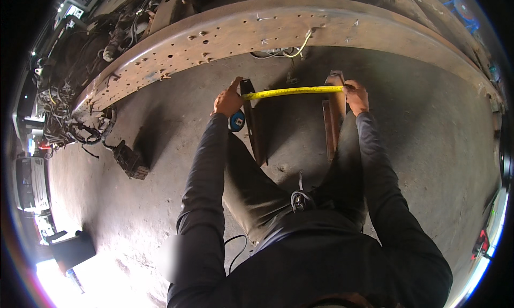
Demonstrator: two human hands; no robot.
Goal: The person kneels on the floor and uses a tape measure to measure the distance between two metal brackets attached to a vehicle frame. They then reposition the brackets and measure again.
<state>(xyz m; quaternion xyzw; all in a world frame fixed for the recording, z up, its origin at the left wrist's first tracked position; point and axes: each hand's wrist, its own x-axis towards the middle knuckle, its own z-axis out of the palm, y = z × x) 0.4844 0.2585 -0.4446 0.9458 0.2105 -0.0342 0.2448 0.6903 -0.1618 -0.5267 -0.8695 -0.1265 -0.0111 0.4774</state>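
Note:
A yellow tape measure blade (294,90) stretches nearly level between my two hands, bowing up slightly. My left hand (227,100) is closed at the blade's left end, beside the top of a dark upright metal piece (252,123). Just under that hand shows a round blue and black case (236,121), which looks like the tape's body. At the other end, my right hand (357,98) pinches the blade against the upper part of a rusty brown metal bracket (335,112). Both metal pieces stand between my spread knees; my fingertips are partly hidden.
A long rusty frame rail (230,32) full of holes curves across the far side, with a pale yellow-green cable (300,46) hanging from it. Bundled wiring (59,112) and a dark connector block (130,160) lie at the left. A dark vehicle (31,185) stands farther left on the concrete floor (118,211).

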